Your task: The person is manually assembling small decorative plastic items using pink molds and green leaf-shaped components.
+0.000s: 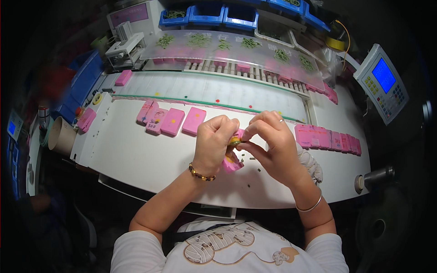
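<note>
Head view. Both hands met above the middle of the white worktable (136, 159). The left hand (214, 143) was curled with its fingers bent inward, gripping a pink block (232, 163) whose lower end showed below the palm, near the wrist. The right hand (268, 145) was also closed, its fingertips pinching at a small yellowish-green piece (235, 141) held between the two hands at the top of the pink block. The block therefore lay directly between the hands, raised off the table surface, touching both. How the piece sat in the block could not be made out.

The block appeared matte, flat-sided and rectangular, of the same pink as the others about. A group of flat pink slabs (170, 120) lay on the table to the left of the hands, overlapping slightly. A row of pink blocks (327, 139) stood on edge, close-packed, to the right. Small dark bits (252, 159) were scattered on the table just under the right hand.

A beaded bracelet (201, 174) circled the left wrist; a plain metal bangle (310, 207) circled the right forearm. Blue bins (207, 16) stood at the far edge, and a grey control panel with a blue screen (382, 82) at the far right.
</note>
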The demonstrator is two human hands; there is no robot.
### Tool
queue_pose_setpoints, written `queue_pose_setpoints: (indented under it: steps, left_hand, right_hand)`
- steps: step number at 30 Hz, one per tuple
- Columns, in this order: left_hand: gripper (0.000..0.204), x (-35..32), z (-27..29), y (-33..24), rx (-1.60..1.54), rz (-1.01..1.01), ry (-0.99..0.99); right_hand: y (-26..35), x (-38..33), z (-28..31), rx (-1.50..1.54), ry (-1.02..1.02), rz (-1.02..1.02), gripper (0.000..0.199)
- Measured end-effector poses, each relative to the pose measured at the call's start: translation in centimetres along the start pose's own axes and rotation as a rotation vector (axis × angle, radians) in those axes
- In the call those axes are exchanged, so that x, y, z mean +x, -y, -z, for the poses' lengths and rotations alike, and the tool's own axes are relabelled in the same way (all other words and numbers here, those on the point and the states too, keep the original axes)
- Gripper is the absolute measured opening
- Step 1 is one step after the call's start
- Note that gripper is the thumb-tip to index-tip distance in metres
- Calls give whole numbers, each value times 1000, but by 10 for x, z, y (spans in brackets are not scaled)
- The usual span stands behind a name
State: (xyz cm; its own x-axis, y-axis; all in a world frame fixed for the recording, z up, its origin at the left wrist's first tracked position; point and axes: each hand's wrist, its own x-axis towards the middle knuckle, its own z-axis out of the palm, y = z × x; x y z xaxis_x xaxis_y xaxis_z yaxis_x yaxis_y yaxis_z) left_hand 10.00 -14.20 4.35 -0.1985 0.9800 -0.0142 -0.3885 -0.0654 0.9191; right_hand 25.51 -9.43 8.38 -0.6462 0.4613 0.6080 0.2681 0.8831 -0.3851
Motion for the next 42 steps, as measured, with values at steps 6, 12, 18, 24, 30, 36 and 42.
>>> queue_pose_setpoints:
  steps: [6, 12, 18, 24, 30, 36, 42]
  left_hand:
    - [40, 16, 7, 0, -243, 48, -106]
    - [23, -6, 12, -5, -80, 141, 392]
    - [14, -9, 5, -4, -186, 162, 380]
    - [13, -2, 13, 1, -130, 98, 482]
    - [12, 4, 12, 3, 290, -145, 273]
    - [6, 9, 11, 2, 767, -379, 300]
    - [12, 11, 11, 12, 786, -335, 353]
  right_hand:
    - [1, -3, 14, 82, -247, 7, 20]
    - [0, -19, 22, -366, -289, 277, 19]
    - [-2, -26, 11, -192, -225, 199, 19]
    - [-7, -40, -6, 1022, -130, -567, 12]
    - [-23, -51, -4, 1236, 133, -863, 9]
    - [-24, -35, 14, 168, 87, -433, 16]
    - [-28, -19, 26, 274, 316, -517, 16]
